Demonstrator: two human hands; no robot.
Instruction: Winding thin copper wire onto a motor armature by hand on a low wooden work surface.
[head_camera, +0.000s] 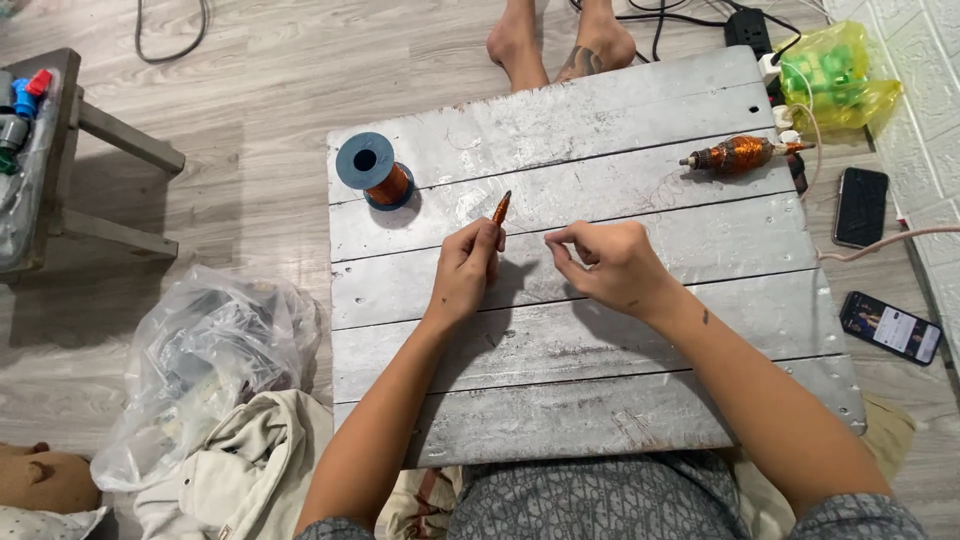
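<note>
Head view looks down on a silver-painted plank board (600, 330) lying across the person's lap. The left hand (465, 272) is closed around a small copper-wound rod (500, 209), thumb and fingers clamped on its lower end so that the tip sticks up and away from the body, above the middle of the board. The right hand (605, 262) rests just beside it, thumb and forefinger pinched together; whether a fine wire runs between them is too thin to tell. A spool of copper wire (374, 171) with blue flanges stands upright near the board's far left corner, well apart from both hands. A larger copper-wound coil (742, 153) lies on its side near the far right edge. On the floor to the right lie two phones (860, 206), and a crumpled clear plastic bag (205, 350) sits to the left.
</note>
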